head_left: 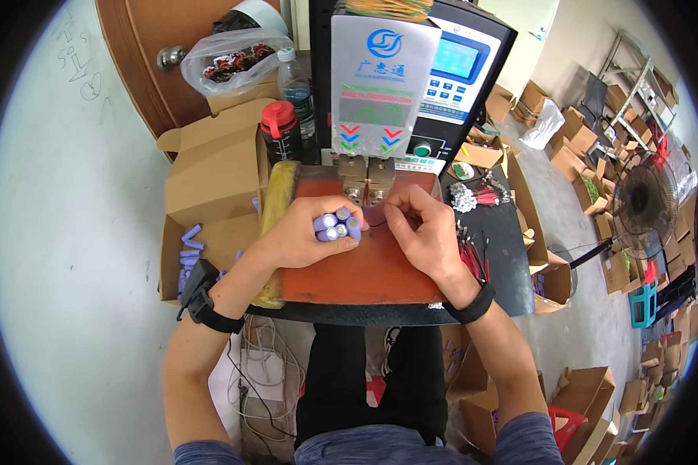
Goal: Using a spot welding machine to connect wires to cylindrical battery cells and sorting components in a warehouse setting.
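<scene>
My left hand [306, 232] is closed around a bunch of several purple cylindrical battery cells [341, 225], their ends facing up toward me. To its right, my right hand [425, 230] is pinched shut just below the metal electrodes [367, 182] of a spot welder [384, 85]. A small purplish piece with a thin dark line shows at its fingertips; its kind cannot be made out. Both hands are over a reddish-brown work mat [349, 279] on the dark table.
Left of the mat, an open cardboard box [209, 198] holds loose purple cells, beside a yellow wrapped strip [278, 232]. A red-lidded bottle [279, 128] and a clear bottle [296, 89] stand behind. Red-and-black wire leads [473, 256] lie right. A fan [642, 203] stands farther right.
</scene>
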Demonstrator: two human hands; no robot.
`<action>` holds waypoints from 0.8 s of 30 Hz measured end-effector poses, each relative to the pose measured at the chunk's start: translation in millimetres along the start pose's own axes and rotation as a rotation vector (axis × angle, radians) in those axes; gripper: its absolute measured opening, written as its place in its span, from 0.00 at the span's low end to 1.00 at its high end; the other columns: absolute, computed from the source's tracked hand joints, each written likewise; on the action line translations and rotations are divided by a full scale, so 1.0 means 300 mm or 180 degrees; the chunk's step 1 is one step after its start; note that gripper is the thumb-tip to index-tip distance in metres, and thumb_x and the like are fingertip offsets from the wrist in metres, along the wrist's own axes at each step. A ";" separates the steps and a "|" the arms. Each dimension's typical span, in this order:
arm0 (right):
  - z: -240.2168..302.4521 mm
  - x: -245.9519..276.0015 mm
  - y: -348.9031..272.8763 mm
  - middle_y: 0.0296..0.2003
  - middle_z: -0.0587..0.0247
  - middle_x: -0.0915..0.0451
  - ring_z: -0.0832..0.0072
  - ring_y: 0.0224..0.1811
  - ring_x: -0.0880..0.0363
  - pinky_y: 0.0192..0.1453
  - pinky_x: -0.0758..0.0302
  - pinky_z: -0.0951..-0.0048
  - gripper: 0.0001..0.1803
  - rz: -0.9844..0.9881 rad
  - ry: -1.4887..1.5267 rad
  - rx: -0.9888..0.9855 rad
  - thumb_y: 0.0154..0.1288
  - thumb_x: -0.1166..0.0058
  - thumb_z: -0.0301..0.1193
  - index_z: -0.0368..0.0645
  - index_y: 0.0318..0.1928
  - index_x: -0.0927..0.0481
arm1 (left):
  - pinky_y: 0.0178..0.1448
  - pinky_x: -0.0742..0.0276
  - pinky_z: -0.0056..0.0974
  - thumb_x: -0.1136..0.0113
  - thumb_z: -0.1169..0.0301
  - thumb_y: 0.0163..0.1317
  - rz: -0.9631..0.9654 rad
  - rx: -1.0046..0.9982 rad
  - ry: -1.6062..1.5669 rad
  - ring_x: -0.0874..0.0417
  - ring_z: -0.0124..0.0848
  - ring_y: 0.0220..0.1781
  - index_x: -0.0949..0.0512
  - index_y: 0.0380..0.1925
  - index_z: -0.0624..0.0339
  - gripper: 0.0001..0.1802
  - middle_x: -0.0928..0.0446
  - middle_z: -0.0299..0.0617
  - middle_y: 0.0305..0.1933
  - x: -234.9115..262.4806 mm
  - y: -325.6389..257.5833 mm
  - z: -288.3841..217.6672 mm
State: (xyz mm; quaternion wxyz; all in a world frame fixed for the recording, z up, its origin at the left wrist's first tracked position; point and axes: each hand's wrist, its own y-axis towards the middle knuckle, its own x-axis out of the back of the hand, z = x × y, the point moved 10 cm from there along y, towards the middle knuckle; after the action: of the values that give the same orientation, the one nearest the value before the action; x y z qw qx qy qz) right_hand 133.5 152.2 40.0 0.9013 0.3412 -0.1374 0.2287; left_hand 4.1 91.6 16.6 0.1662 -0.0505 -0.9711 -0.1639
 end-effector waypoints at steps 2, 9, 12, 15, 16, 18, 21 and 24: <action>-0.026 0.047 -0.006 0.23 0.61 0.21 0.79 0.21 0.22 0.26 0.28 0.77 0.02 -0.0112 0.0171 -0.0146 0.59 0.44 0.22 0.37 0.32 0.23 | 0.47 0.27 0.31 0.33 0.77 0.53 0.0131 -0.0033 -0.0110 0.22 0.24 0.40 0.23 0.39 0.62 0.12 0.22 0.36 0.38 -0.022 0.017 -0.003; -0.001 0.426 -0.195 0.26 0.72 0.23 0.89 0.27 0.30 0.31 0.32 0.84 0.01 -0.0098 0.0104 -0.0664 0.64 0.46 0.20 0.37 0.36 0.23 | 0.47 0.28 0.31 0.34 0.77 0.51 -0.0101 -0.0027 0.0467 0.23 0.27 0.39 0.22 0.39 0.63 0.14 0.23 0.37 0.37 0.033 -0.008 -0.018; -0.106 0.610 -0.395 0.25 0.73 0.24 0.89 0.27 0.30 0.32 0.32 0.84 0.01 0.0037 -0.0402 -0.1481 0.65 0.47 0.21 0.37 0.35 0.22 | 0.47 0.29 0.29 0.35 0.79 0.51 -0.0136 0.0117 0.0615 0.24 0.22 0.39 0.24 0.37 0.62 0.12 0.22 0.35 0.37 0.031 -0.007 -0.009; -0.271 0.764 -0.637 0.25 0.69 0.21 0.85 0.28 0.26 0.33 0.30 0.82 0.02 0.0300 -0.0586 -0.2164 0.63 0.44 0.24 0.38 0.33 0.21 | 0.47 0.30 0.31 0.34 0.81 0.49 -0.0083 0.0105 0.0312 0.26 0.24 0.39 0.26 0.35 0.62 0.14 0.24 0.38 0.37 -0.009 0.024 0.015; -0.302 0.752 -0.692 0.26 0.69 0.21 0.85 0.29 0.25 0.34 0.29 0.81 0.04 0.1009 -0.1335 -0.2042 0.62 0.43 0.26 0.38 0.34 0.20 | 0.47 0.30 0.31 0.34 0.81 0.49 -0.0068 0.0119 0.0309 0.26 0.24 0.39 0.26 0.35 0.62 0.14 0.24 0.38 0.37 -0.012 0.023 0.012; -0.364 0.710 -0.753 0.26 0.69 0.21 0.84 0.31 0.25 0.34 0.28 0.80 0.05 0.1725 -0.2066 -0.1891 0.61 0.41 0.28 0.39 0.34 0.20 | 0.45 0.31 0.30 0.34 0.81 0.49 -0.0107 0.0076 0.0276 0.27 0.24 0.37 0.26 0.36 0.63 0.14 0.25 0.37 0.35 -0.004 0.018 0.001; -0.391 0.666 -0.652 0.28 0.59 0.18 0.68 0.32 0.17 0.37 0.23 0.70 0.09 0.0655 -0.1573 -0.2025 0.57 0.40 0.32 0.40 0.33 0.19 | 0.44 0.32 0.30 0.33 0.79 0.50 -0.0080 0.0093 0.0438 0.28 0.23 0.36 0.25 0.35 0.62 0.12 0.26 0.36 0.35 0.001 0.010 0.000; -0.483 0.589 -0.578 0.27 0.59 0.18 0.66 0.30 0.18 0.35 0.24 0.69 0.10 0.0418 -0.1383 -0.1962 0.56 0.40 0.35 0.41 0.32 0.19 | 0.44 0.32 0.31 0.33 0.78 0.50 -0.0114 0.0087 0.0568 0.28 0.23 0.36 0.24 0.34 0.62 0.12 0.25 0.35 0.35 0.002 0.013 0.000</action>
State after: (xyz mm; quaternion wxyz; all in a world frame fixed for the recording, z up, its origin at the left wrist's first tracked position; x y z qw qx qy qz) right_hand 386.2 191.8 -89.9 0.8949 0.0851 -0.4091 0.1564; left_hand 4.2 95.4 17.8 0.2498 -0.0160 -0.9553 -0.1574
